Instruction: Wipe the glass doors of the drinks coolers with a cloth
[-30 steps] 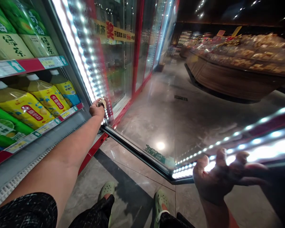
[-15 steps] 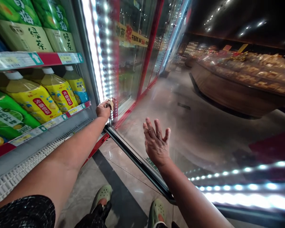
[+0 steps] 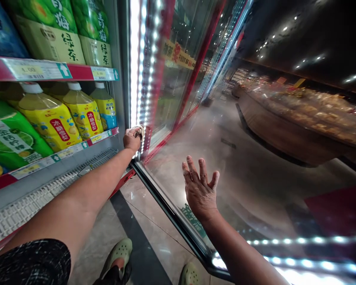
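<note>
My left hand (image 3: pixel 131 140) is closed around a bunched pale cloth (image 3: pixel 141 132), held at the lit edge strip (image 3: pixel 135 79) of the fridge frame, near its lower end. Part of the cloth is hidden by my fingers. My right hand (image 3: pixel 200 188) is spread with its fingers apart and nothing in it, against or just in front of the glass door (image 3: pixel 225 174); I cannot tell whether the palm touches. The door stands swung out, its dark bottom rail (image 3: pixel 169 209) running down below my right hand.
Shelves on the left hold yellow drink bottles (image 3: pixel 52 118), a green bottle (image 3: pixel 16 136) and green tea bottles (image 3: pixel 47 35). Below them is a white grille (image 3: pixel 47 198). Beyond the glass is a long display counter (image 3: pixel 290 130) with packaged goods. My green clogs (image 3: pixel 121 253) are on the tiled floor.
The view has shifted, so shelves and door frame sit farther right. My left hand stays at the lit strip with the cloth. My right hand, still spread, appears slightly lower and farther right.
</note>
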`<state>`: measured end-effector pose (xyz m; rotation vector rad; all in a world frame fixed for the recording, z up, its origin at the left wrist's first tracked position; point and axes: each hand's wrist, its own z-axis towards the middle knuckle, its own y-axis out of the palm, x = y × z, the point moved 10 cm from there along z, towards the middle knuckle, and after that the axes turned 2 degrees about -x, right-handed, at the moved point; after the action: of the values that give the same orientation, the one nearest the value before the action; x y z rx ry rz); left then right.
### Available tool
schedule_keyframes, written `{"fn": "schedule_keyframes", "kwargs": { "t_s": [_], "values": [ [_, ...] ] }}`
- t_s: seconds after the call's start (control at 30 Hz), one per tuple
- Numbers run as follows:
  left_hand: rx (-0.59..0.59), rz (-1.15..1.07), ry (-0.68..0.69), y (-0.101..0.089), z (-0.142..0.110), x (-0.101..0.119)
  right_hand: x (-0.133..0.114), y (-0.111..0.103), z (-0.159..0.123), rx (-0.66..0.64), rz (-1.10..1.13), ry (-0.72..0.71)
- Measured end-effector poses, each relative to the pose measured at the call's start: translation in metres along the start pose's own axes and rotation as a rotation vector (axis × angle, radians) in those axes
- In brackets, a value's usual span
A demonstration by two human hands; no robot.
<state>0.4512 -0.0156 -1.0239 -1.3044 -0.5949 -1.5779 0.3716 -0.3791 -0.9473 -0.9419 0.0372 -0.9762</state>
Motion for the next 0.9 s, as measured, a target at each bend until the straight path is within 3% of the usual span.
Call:
{"fn": "schedule_keyframes", "kwargs": {
  "t_s": [0.27,0.47,0.9],
  "values": [
    [0.023,0.003,-0.063,0.003,0.007,-0.007,0.002,0.001,-0.003,-0.063,-0.066,-0.072],
    [0.029,-0.046,-0.017,0.004,0.010,0.008,0.007,-0.005,-0.005,-0.121,-0.036,-0.167],
    [0.027,-0.033,0.010,0.001,0.016,0.027,0.005,-0.007,-0.005,-0.121,0.006,-0.162]
  ]
}}
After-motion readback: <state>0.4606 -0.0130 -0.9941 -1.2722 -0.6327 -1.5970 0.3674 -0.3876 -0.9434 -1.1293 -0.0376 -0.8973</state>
